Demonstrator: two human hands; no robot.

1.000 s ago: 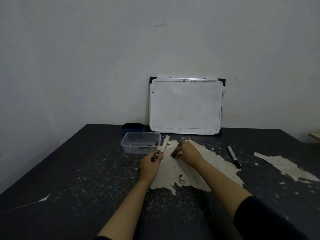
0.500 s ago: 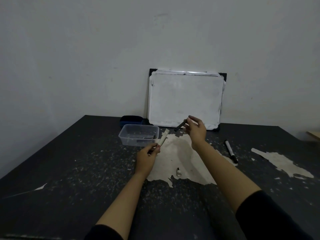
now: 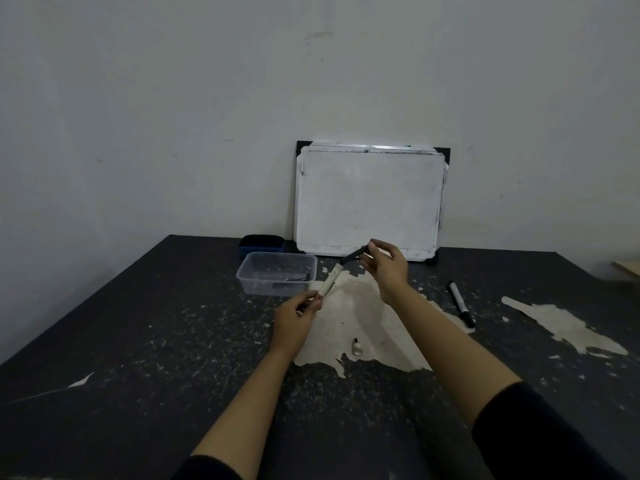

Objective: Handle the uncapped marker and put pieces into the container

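Note:
My left hand [image 3: 296, 317] pinches the lower end of a white marker barrel [image 3: 329, 284], which tilts up to the right above the table. My right hand [image 3: 386, 266] pinches a thin black stick-like piece [image 3: 353, 255] by its upper end. The black piece's lower tip meets the open top of the white barrel. Both hands hover over a pale worn patch [image 3: 360, 317] of the dark table [image 3: 138, 341]. A small white cap [image 3: 357, 344] lies on that patch, below my hands.
A clear plastic tub [image 3: 277, 273] with dark items inside stands left of my hands, a dark blue eraser [image 3: 261, 244] behind it. A whiteboard [image 3: 369, 202] leans on the wall. A black marker [image 3: 461, 303] lies to the right.
My right hand lifted off the table with the black piece and brought its tip to the top of the white barrel. My left hand stayed almost still.

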